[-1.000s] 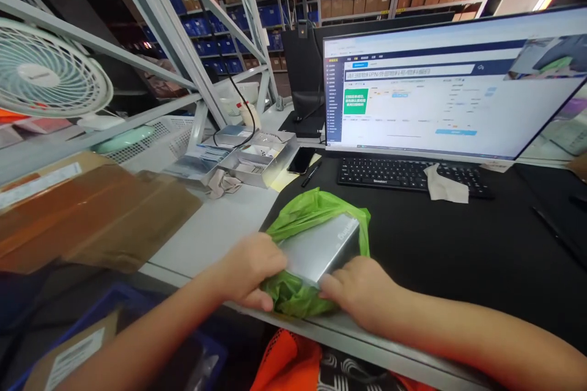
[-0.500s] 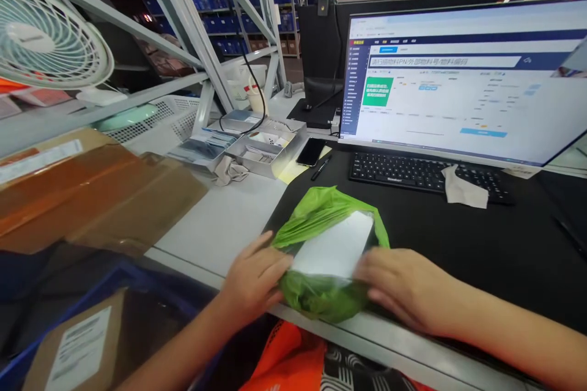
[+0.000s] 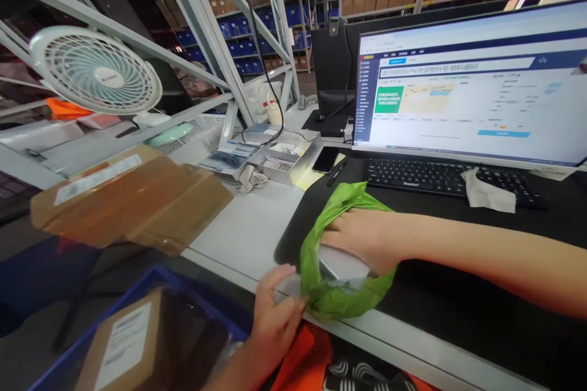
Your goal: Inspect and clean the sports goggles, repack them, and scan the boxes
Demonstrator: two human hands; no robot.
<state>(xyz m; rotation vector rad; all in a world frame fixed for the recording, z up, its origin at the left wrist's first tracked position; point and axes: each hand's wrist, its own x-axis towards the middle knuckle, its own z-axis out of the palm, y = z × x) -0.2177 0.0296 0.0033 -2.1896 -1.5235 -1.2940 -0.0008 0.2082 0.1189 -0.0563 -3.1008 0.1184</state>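
A green plastic bag (image 3: 342,296) lies at the front edge of the black desk mat (image 3: 458,269), with a flat silver box (image 3: 343,267) inside it. My right hand (image 3: 360,238) lies across the top of the bag and box, fingers pressing down and curled over the box. My left hand (image 3: 275,308) is at the desk's front edge, left of the bag, pinching a clear or pale strip at the bag's lower left corner.
A keyboard (image 3: 440,177) with a crumpled cloth (image 3: 486,191) sits under a large monitor (image 3: 472,85). A phone (image 3: 326,159), pen and metal tray (image 3: 279,156) lie behind the bag. A cardboard box (image 3: 132,195), a fan (image 3: 98,70) and a blue bin (image 3: 137,330) are to the left.
My right hand moved from the bag's right side onto its top. My left hand slid off the bag down to its lower left corner. The bag now stands bunched higher around the box.
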